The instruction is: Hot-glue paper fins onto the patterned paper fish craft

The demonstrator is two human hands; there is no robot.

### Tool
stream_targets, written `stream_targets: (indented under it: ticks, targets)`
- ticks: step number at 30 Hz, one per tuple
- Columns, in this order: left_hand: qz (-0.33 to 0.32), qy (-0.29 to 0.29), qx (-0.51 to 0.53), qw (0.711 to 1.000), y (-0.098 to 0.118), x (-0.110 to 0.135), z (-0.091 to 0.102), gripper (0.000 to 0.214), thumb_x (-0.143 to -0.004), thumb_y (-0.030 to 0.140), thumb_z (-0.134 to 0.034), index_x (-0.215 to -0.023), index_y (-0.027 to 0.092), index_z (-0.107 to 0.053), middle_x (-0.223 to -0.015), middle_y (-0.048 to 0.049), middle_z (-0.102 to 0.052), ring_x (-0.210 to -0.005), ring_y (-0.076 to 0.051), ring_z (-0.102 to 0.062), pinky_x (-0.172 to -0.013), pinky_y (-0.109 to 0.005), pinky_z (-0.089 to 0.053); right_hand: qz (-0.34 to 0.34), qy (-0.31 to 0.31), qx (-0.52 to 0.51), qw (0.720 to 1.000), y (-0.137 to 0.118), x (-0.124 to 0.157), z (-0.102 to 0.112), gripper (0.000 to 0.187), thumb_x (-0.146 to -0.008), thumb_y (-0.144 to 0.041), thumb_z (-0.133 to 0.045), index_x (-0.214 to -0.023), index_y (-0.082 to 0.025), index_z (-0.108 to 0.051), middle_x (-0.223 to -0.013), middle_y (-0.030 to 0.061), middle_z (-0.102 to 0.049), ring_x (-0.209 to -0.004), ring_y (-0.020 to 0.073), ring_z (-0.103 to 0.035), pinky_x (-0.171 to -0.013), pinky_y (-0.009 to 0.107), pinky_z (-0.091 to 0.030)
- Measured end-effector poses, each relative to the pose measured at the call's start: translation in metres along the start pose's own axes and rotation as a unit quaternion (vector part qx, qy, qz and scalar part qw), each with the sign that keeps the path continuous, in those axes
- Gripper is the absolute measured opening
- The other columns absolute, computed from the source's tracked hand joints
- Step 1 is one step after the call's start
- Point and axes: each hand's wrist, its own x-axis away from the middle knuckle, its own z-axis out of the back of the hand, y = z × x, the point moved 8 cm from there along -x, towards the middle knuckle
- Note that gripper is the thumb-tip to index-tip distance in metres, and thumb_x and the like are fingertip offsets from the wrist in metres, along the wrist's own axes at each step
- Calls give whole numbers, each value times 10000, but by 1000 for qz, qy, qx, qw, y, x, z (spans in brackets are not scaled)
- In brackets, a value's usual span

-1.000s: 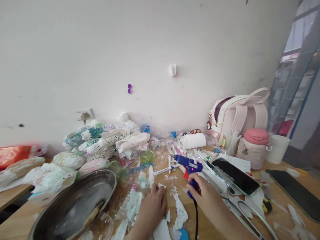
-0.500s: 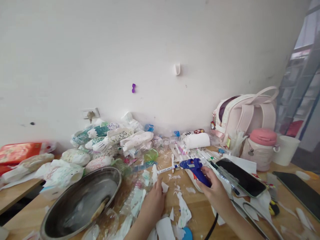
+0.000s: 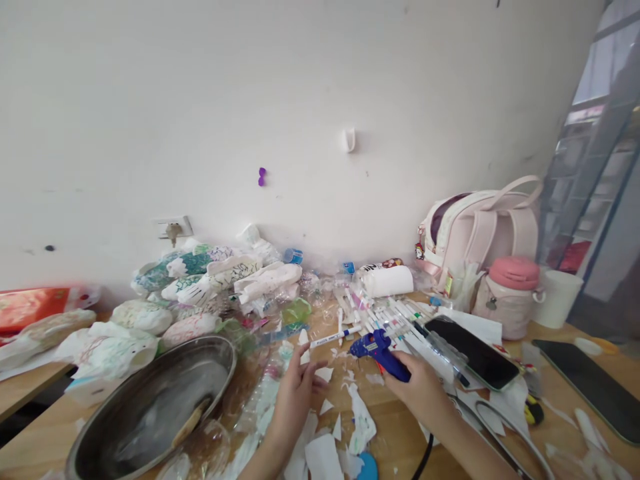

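Observation:
My right hand (image 3: pixel 417 387) grips a blue glue gun (image 3: pixel 373 347) by its handle. Its nozzle points left, above the littered tabletop. To the left, my left hand (image 3: pixel 296 393) has its fingers apart and nothing visible between them. A small white paper piece (image 3: pixel 304 339) stands just beyond its fingertips; whether they touch is unclear. Behind the left fingers and the nozzle lies a white marker with a blue end (image 3: pixel 333 337). A clear plastic bottle with paper strips (image 3: pixel 265 390) lies left of my left hand.
A dark oval basin (image 3: pixel 150 407) fills the left front. Behind it are piled paper-covered bottles (image 3: pixel 200 277). On the right are a phone (image 3: pixel 473 350), a pink-lidded jar (image 3: pixel 507 297), a backpack (image 3: pixel 485 230) and a white cup (image 3: pixel 557 298). Paper scraps (image 3: pixel 360 413) litter the table.
The glue gun has dropped lower and its nozzle has tilted, coming away from the marker. My left hand's fingers have spread apart. The view has shifted slightly to the right.

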Motion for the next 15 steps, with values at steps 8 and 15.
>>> stream_targets:
  ticks: [8, 15]
  targets:
    - [-89, -54, -161, 981, 28, 14, -5, 242, -879, 283, -326, -930, 222, -554, -876, -50, -656, -862, -186, -613, -793, -294, -443, 24, -44, 0, 999, -7, 0, -3, 271, -723, -274, -510, -871, -132, -686, -809, 74, -664, -763, 228, -591, -684, 305, -428]
    - [-87, -124, -280, 948, 31, 22, -20, 283, -892, 204, -296, -945, 205, -573, -976, -65, -673, -929, -182, -624, -799, -270, -444, 17, -81, -15, 996, -4, -1, -8, 312, -760, -337, -543, -936, -132, -698, -827, 73, -694, -775, 242, -603, -688, 304, -436]
